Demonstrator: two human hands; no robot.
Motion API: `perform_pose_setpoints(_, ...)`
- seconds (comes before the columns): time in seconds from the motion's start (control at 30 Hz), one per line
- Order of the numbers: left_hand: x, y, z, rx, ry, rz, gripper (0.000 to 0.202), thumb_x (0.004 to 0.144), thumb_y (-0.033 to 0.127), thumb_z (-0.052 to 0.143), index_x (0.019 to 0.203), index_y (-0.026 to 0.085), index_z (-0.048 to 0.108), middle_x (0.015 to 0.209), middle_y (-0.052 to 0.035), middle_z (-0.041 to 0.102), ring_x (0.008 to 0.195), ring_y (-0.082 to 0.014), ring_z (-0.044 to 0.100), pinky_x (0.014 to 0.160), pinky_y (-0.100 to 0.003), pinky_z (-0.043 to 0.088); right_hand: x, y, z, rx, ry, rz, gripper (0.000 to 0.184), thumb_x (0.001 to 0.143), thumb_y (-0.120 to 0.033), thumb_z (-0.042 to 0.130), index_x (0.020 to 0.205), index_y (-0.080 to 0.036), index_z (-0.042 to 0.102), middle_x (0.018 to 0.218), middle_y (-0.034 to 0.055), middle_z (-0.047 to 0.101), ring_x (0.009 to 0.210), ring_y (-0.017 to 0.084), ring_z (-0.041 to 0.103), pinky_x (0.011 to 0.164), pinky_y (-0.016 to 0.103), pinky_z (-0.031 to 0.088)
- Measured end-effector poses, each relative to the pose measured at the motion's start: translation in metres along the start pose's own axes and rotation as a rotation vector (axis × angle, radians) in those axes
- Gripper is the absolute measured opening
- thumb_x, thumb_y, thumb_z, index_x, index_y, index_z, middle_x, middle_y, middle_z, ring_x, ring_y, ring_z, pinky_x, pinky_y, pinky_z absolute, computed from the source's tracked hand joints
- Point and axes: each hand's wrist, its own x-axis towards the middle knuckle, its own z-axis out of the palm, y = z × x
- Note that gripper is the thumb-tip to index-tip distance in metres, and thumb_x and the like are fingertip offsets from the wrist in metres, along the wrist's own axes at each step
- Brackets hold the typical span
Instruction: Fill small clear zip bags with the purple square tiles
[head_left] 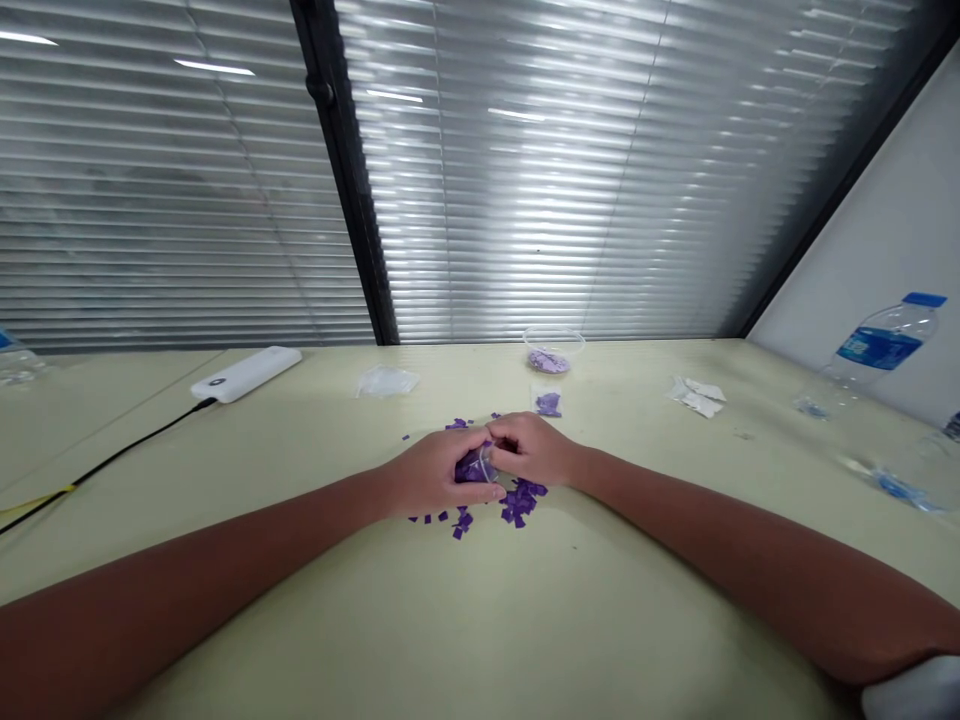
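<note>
My left hand (433,475) and my right hand (534,448) meet at the middle of the pale table (480,620). Both are closed around a small clear plastic bag (480,466) with purple bits in it. Several small purple paper squares (517,502) lie scattered under and around the hands. A second small bag of purple pieces (548,404) lies just beyond my right hand. Farther back stands a clear round cup (553,350) with pale purple pieces inside.
A white power bank (246,373) with a black cable (105,462) lies at the back left. An empty clear bag (386,381) and white scraps (697,396) lie on the table. A water bottle (874,350) lies at the right. Blinds (525,170) cover the window behind.
</note>
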Motion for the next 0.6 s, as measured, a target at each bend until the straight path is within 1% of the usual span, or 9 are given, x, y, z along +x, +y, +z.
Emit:
perform_pose_setpoints(0.23,0.0001,0.0018,-0.0002,-0.007,-0.005,-0.008,0.056,0.093,0.06,0.071,0.136,0.025,0.062,0.119,-0.0059,0.075,0.099,-0.0254,0.069,0.081,-0.032,0.052,-0.0001,0.0004,-0.0005,-0.006,-0.01,0.002,0.025,0.092,-0.023,0.056,0.069,-0.02,0.047,0.068,-0.003,0.054,0.062,0.013,0.049,0.06,0.026,0.035)
perform_pose_setpoints(0.47,0.0006,0.0006,-0.0007,-0.006,-0.002,-0.005,0.05,0.093,0.058,0.072,0.13,0.026,0.065,0.117,-0.004,0.075,0.099,-0.025,0.07,0.082,-0.032,0.051,-0.0001,0.0035,0.0013,-0.004,-0.002,-0.01,0.025,0.092,-0.022,0.056,0.069,-0.02,0.046,0.065,-0.0038,0.052,0.06,0.012,0.046,0.059,0.026,0.034)
perform_pose_setpoints(0.6,0.0006,-0.0002,-0.0001,-0.005,-0.012,-0.01,0.049,0.094,0.058,0.071,0.131,0.026,0.064,0.117,-0.0037,0.075,0.099,-0.0248,0.07,0.083,-0.032,0.051,-0.0001,0.0037,0.0016,-0.003,-0.003,-0.011,0.026,0.093,-0.023,0.056,0.069,-0.02,0.046,0.065,-0.004,0.052,0.06,0.012,0.046,0.059,0.026,0.034)
